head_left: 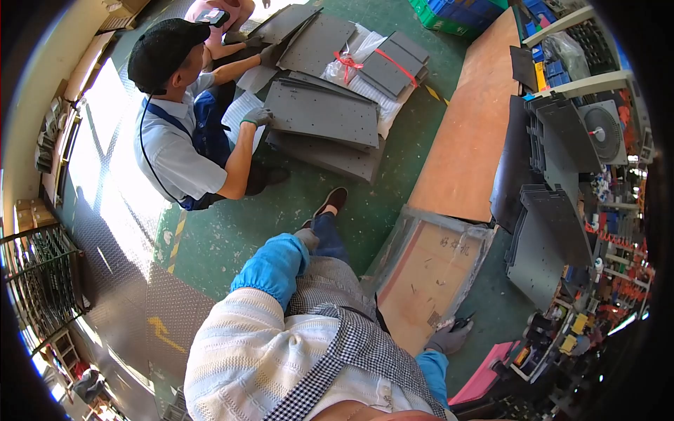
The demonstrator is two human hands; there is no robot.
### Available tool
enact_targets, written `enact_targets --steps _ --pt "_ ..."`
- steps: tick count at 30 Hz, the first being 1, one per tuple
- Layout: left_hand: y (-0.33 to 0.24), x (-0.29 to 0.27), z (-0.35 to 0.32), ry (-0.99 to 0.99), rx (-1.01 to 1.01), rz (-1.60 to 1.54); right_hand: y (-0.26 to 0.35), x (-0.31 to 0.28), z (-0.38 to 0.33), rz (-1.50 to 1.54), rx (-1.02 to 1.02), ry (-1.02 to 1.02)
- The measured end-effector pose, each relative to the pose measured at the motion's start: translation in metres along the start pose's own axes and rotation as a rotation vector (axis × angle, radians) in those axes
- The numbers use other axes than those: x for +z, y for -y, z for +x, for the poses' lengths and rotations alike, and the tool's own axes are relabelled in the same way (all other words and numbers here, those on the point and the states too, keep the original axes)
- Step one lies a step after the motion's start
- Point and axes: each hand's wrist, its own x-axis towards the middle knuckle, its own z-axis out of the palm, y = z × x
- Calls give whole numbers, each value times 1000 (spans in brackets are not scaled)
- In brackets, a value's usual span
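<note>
- Our right hand [449,339] seems narrow, its gloved fingers closed on a small dark thing [462,324]; it is too small for us to tell what it is.
- Just left of and ahead of that hand, the flat carton [428,277] lies on the floor, its near right corner right beside the glove; clear plastic wrap [395,242] runs along its edges.
- For good work at this corner, we judge it best to keep the dark thing low against the edge, draw the loose plastic taut, and keep fingertips out of its path.
- Our left hand [307,239] sits by the jeans leg [327,236], well apart from the carton; the blue sleeve [270,268] hides part of it, so we cannot tell whether it is wide or narrow. Brought across to steady the carton, it would probably make the work surer.
- Near the right hand, behind and to its right, is a pink panel [484,372]; we would keep our elbow off it.
- Farther ahead and right of that hand stand dark grey panels [540,256].
- Beyond the carton, ahead of the right hand, stretches a brown board [460,151].
- Farther ahead and left of the left hand, a co-worker [179,133] has a gloved hand on grey sheets [323,112].
</note>
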Motion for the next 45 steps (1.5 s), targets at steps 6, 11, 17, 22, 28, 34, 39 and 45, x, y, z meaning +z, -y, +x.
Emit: enact_targets --steps 6,11,17,22,28,34,39,45 --pt "3 7 8 -8 -2 -24 -37 17 5 72 -203 -98" --pt "3 1 3 24 -27 -62 -22 12 3 -32 -222 -118" --pt "-9 -8 -10 19 -30 -50 -34 17 5 18 -165 -75" --pt "-5 -9 0 35 -38 -79 -32 17 5 28 -167 -68" --pt "-4 -4 3 0 -22 -58 -33 16 4 14 -155 -61" --pt "-3 -3 10 6 -11 -46 -20 11 3 30 -26 -19" --pt "-9 -3 4 -2 -7 -32 -21 9 4 -4 -88 -48" --pt "-5 -5 -1 -1 -6 -52 7 -6 -1 -232 -327 -226"
